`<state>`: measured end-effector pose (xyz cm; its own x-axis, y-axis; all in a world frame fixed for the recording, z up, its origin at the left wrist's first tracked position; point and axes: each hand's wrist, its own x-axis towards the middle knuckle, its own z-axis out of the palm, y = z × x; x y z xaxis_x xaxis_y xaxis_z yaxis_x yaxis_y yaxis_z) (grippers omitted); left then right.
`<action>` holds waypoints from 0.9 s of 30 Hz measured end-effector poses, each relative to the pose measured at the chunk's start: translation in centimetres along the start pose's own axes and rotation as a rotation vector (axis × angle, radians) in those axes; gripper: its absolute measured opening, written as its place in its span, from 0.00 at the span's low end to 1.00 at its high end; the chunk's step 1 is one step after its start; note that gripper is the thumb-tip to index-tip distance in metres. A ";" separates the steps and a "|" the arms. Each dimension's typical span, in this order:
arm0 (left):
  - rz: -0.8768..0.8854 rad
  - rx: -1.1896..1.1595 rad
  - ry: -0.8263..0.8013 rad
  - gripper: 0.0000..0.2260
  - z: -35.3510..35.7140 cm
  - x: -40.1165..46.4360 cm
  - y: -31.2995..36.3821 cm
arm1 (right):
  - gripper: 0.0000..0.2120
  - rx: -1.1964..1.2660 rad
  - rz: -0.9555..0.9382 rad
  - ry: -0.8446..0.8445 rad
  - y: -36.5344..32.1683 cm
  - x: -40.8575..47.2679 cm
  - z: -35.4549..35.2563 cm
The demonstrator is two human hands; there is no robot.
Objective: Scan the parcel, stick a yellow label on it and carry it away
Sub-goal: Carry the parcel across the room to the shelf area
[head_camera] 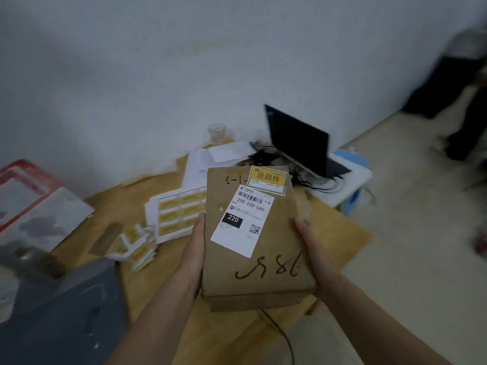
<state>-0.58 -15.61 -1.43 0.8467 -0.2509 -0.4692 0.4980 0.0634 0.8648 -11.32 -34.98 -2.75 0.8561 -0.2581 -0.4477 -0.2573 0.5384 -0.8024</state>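
A brown cardboard parcel [274, 262] is held above the wooden table, its top facing me. A white shipping label [242, 219] with a barcode lies on its middle, and a yellow label [267, 179] is stuck at its far right corner. Black handwriting marks the near part. My left hand [193, 248] grips the parcel's left side, and my right hand [313, 248] grips its right side. A sheet of yellow labels [176, 214] lies on the table to the left of the parcel.
Loose yellow label strips [134, 246] lie left of my left forearm. An open laptop [300, 140] rests on a white and blue stool [350, 180] beyond the parcel. Papers [216, 159] and a glass jar [217, 133] stand by the wall. A person's dark legs [458, 101] are at far right.
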 end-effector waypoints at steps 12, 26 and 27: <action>-0.118 0.424 -0.719 0.23 26.7 -8.6 -7.8 | 0.15 0.297 -0.265 0.481 -5.1 -17.2 -23.7; -0.232 0.560 -1.243 0.34 46.9 -20.5 -20.6 | 0.30 0.411 -0.489 0.873 -3.5 -36.8 -43.6; -0.240 0.553 -1.260 0.34 48.1 -21.5 -21.0 | 0.29 0.388 -0.491 0.881 -3.5 -37.9 -44.3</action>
<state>-38.21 -57.98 -0.92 -0.1309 -0.9091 -0.3954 0.2173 -0.4154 0.8833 -62.76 -62.65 -0.46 0.1639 -0.9178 -0.3617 0.3187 0.3962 -0.8611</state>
